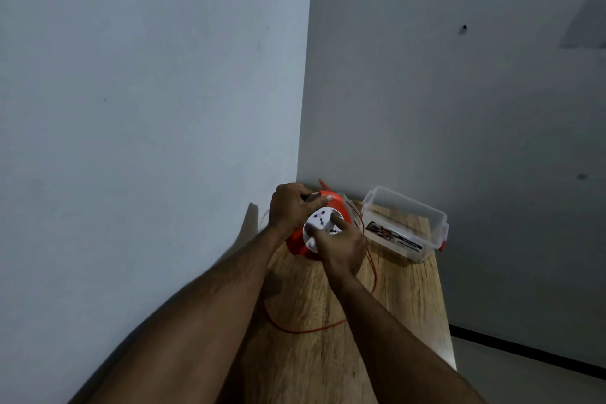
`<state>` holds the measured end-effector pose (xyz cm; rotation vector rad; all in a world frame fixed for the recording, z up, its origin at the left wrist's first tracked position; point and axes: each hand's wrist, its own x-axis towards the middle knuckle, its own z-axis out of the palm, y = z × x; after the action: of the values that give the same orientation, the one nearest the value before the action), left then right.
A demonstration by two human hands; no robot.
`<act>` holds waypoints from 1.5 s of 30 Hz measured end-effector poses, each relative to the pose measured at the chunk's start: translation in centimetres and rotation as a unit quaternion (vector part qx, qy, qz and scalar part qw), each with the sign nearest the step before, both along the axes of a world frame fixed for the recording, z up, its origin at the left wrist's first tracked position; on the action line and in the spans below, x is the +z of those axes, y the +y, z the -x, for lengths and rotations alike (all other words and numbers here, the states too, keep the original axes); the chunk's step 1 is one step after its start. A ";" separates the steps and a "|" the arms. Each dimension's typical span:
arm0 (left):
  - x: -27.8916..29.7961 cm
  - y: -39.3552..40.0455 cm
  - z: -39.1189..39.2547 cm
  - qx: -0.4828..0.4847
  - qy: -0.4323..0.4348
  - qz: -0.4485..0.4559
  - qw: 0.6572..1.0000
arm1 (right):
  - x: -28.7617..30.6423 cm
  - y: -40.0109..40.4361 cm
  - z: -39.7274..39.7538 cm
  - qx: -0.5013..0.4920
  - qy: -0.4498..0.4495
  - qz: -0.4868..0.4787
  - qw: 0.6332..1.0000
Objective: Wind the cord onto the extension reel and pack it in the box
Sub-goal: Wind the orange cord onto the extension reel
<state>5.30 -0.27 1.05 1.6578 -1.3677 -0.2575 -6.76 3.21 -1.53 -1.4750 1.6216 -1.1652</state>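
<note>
Left hand (290,207) grips the orange reel (318,221) at its rim, fingers curled. Right hand (342,248) pinches its white face between thumb and forefinger. Reel sits at the table's (328,354) far end, near the clear box (406,223); cord (305,330) trails loose.

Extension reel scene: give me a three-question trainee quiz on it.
1. True or false: the orange cord is fully wound onto the extension reel.
2. Where is the clear plastic box? A) on the wooden table, right of the reel; B) on the floor; C) on a chair.
3. Fill in: the left hand and right hand both hold the ____.
Key: 1 false; 2 A; 3 extension reel.
</note>
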 end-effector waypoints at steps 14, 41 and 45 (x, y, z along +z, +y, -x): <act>-0.6 0.0 0.0 0.041 0.020 0.004 0.999 | 1.8 -1.4 -1.1 -0.044 -0.317 -0.267 0.909; 0.2 -0.1 0.5 0.017 0.004 0.030 0.999 | 0.8 -0.6 0.0 -0.017 -0.044 -0.028 0.998; -0.4 -0.2 0.8 0.016 -0.016 0.019 1.000 | -0.3 -1.9 -1.3 -0.068 -0.325 -0.230 0.915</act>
<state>4.50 -0.49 0.63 1.6569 -1.3614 -0.1860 -5.43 1.33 -1.88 -0.5882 1.3939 -1.0887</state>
